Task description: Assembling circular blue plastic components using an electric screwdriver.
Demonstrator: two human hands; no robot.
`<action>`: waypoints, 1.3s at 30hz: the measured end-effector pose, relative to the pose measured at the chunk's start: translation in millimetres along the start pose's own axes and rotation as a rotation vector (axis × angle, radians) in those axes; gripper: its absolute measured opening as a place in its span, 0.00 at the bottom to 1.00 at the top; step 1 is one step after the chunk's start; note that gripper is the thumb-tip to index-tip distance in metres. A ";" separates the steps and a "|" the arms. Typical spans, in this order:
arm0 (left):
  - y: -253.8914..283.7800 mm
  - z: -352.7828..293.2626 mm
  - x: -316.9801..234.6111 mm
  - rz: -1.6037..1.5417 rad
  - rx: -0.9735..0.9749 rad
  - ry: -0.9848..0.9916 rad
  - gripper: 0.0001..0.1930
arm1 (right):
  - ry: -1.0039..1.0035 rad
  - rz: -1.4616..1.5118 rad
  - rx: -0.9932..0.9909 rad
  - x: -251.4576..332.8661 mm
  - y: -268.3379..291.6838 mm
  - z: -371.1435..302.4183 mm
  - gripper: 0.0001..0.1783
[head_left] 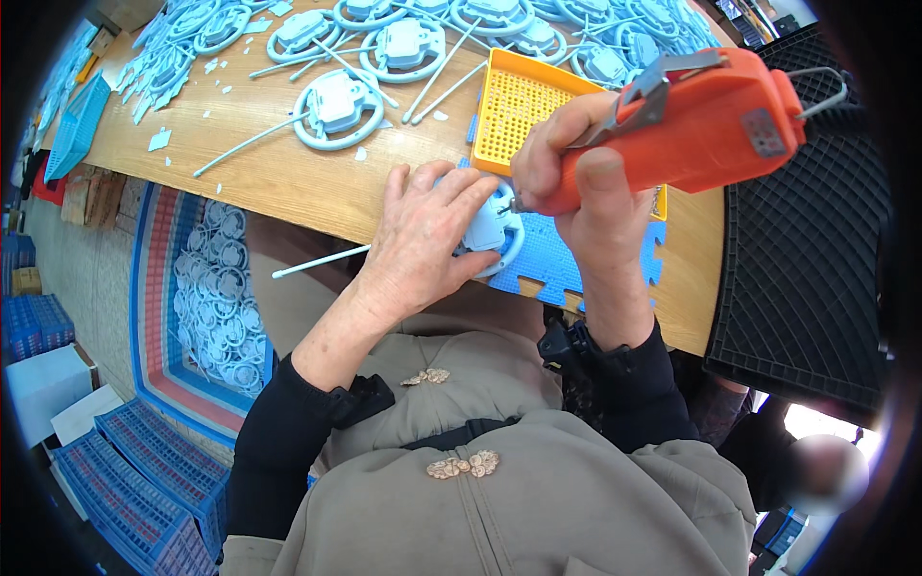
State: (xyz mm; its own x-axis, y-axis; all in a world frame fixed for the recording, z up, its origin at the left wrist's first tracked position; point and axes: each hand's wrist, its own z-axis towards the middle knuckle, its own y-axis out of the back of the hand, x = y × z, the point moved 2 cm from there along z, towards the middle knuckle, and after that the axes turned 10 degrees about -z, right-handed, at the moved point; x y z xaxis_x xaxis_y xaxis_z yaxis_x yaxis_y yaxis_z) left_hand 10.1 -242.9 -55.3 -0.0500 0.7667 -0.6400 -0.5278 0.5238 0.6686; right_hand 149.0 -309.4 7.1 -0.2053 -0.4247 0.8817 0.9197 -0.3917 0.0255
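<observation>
A light-blue plastic ring-shaped part with a boxy centre and a long thin rod lies at the table's near edge, over a blue foam mat. My left hand lies across it, fingers over the centre and thumb against the ring, holding it down. In my right hand is an orange-red electric screwdriver, gripped near its front end. The tool slants down to the left, its tip at the part's centre. Whether the bit sits on a screw is too small to tell.
Beyond my hands stands a yellow perforated basket. Similar blue parts and scraps cover the table's far side. A light-blue basket stands at the left edge. Below, a striped bin holds many parts. Right is a black ribbed surface.
</observation>
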 end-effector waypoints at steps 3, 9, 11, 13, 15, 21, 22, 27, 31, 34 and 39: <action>3.2 -0.7 0.0 0.012 0.007 0.012 0.34 | -0.019 -0.002 0.007 -3.6 0.0 2.9 0.27; 48.4 -25.9 -2.3 0.070 -0.039 0.112 0.33 | 0.026 0.217 -0.031 -2.9 26.5 17.5 0.32; 84.9 -53.3 4.1 0.169 -0.102 0.192 0.34 | 0.046 0.139 -0.112 -8.4 34.1 27.3 0.32; 117.6 -85.7 12.8 0.320 -0.149 0.314 0.36 | 0.049 0.059 -0.186 -20.1 40.4 38.5 0.31; 138.7 -111.5 25.4 0.460 -0.138 0.443 0.37 | 0.054 0.053 -0.200 -32.2 42.8 43.7 0.30; 147.0 -133.2 62.1 0.690 -0.092 0.619 0.36 | 0.081 -0.004 -0.167 -53.3 36.9 51.7 0.28; 143.5 -120.2 59.4 0.694 -0.154 0.571 0.36 | 0.066 0.003 -0.174 -56.3 36.2 52.6 0.29; 103.6 -30.6 62.0 0.336 -0.179 0.269 0.33 | 0.036 0.050 -0.188 -65.6 40.6 51.9 0.30; 78.5 12.5 104.7 0.355 -0.251 0.222 0.32 | 0.032 0.072 -0.164 -65.7 35.6 56.6 0.29; 79.1 21.3 121.0 0.387 -0.277 0.247 0.31 | 0.041 0.072 -0.145 -63.2 33.4 57.8 0.28; 82.0 13.1 95.7 0.254 -0.239 0.210 0.30 | 0.034 0.056 -0.153 -62.6 41.3 54.7 0.28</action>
State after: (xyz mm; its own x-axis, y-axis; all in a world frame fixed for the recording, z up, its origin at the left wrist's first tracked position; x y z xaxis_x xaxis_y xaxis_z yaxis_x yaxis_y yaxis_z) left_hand -26.9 -121.7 -56.8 -0.3631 0.7549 -0.5461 -0.6573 0.2079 0.7244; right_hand 218.2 -254.4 -21.3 -0.1684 -0.4756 0.8634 0.8691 -0.4848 -0.0975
